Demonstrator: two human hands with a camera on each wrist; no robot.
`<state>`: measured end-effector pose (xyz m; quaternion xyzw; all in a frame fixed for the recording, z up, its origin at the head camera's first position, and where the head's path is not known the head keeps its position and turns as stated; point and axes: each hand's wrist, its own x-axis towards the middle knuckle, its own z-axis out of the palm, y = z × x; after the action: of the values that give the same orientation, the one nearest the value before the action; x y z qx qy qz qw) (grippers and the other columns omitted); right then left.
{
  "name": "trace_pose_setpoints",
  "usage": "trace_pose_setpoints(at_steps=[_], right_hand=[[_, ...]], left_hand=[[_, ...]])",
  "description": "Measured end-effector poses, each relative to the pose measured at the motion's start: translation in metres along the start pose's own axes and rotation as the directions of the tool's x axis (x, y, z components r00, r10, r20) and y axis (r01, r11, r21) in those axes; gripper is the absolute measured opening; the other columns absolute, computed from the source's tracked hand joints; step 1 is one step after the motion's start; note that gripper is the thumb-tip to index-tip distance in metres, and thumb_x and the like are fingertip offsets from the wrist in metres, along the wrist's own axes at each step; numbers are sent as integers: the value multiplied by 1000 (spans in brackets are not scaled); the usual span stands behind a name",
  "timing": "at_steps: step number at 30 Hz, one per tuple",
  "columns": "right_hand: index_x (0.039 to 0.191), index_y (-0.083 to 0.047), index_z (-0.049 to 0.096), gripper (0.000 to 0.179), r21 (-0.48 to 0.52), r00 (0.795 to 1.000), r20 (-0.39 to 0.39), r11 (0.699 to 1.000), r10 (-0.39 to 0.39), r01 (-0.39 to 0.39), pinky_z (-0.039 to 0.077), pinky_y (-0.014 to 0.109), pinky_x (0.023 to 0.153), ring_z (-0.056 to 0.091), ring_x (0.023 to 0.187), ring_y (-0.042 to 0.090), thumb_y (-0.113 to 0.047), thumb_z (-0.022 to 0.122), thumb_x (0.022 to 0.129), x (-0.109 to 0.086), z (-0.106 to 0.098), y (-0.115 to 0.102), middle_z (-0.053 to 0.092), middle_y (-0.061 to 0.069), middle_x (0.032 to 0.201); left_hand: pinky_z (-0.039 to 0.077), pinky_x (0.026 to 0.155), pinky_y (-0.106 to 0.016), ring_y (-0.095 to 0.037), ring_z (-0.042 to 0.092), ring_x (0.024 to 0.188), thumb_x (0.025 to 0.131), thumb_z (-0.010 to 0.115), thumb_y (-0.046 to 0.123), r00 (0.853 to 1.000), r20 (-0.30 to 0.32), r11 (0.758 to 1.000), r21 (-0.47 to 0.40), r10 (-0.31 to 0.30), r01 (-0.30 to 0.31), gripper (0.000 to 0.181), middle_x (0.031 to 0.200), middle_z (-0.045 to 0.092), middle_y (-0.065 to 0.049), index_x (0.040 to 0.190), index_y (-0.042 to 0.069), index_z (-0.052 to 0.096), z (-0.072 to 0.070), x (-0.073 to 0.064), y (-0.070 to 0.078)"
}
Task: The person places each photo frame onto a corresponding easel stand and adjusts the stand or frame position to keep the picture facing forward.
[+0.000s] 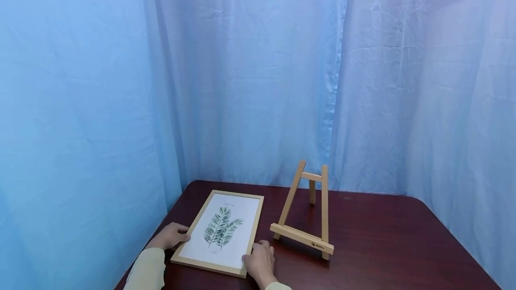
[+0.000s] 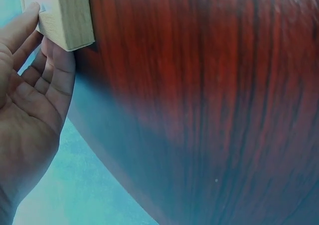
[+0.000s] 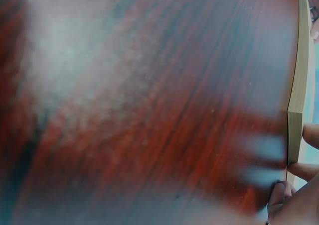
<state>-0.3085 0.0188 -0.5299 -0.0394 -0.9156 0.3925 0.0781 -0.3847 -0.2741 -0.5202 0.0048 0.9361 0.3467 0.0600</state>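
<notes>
A light wooden picture frame (image 1: 209, 268) lies on the table at the left, face up, its print (image 1: 221, 227) showing green fern-like leaves on white. My left hand (image 1: 171, 235) grips its left edge; the left wrist view shows that hand (image 2: 30, 100) with the thumb over the frame's corner (image 2: 72, 21) and fingers below it. At the lower right edge, my right hand (image 1: 261, 261) holds the frame between thumb and fingers. The right wrist view catches only part of this hand (image 3: 299, 195) beside the frame's edge (image 3: 299, 75). Right of the frame stands a small wooden easel (image 1: 324, 209), touched by neither hand.
The dark red-brown table (image 1: 375, 236) has rounded far corners. Light blue curtains (image 1: 258, 79) hang behind it and on both sides. The easel's lower ledge (image 1: 302, 237) comes close to my right hand.
</notes>
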Motion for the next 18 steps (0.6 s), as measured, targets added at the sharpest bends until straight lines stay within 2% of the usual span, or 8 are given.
trace_pose_setpoints(at_steps=[9, 18], right_hand=[[111, 10, 70, 40, 139, 998, 12, 988, 60, -61, 40, 56, 94, 47, 112, 43, -8, 78, 77, 3, -4, 0, 56, 25, 122], [119, 12, 66, 45, 241, 997, 46, 968, 65, -74, 44, 57, 95, 54, 115, 47, -8, 74, 80, 13, -9, 3, 65, 26, 117]], left_hand=[[57, 69, -41, -22, 66, 82, 90, 70, 7, 1000, 16, 998, -59, -8, 9, 36, 105, 68, -19, 121, -10, 65, -2, -1, 1], [52, 85, -45, -28, 63, 94, 90, 69, 6, 999, -47, 995, -95, 2, -6, 36, 115, 66, -24, 122, -10, 65, 1, 5, 1]])
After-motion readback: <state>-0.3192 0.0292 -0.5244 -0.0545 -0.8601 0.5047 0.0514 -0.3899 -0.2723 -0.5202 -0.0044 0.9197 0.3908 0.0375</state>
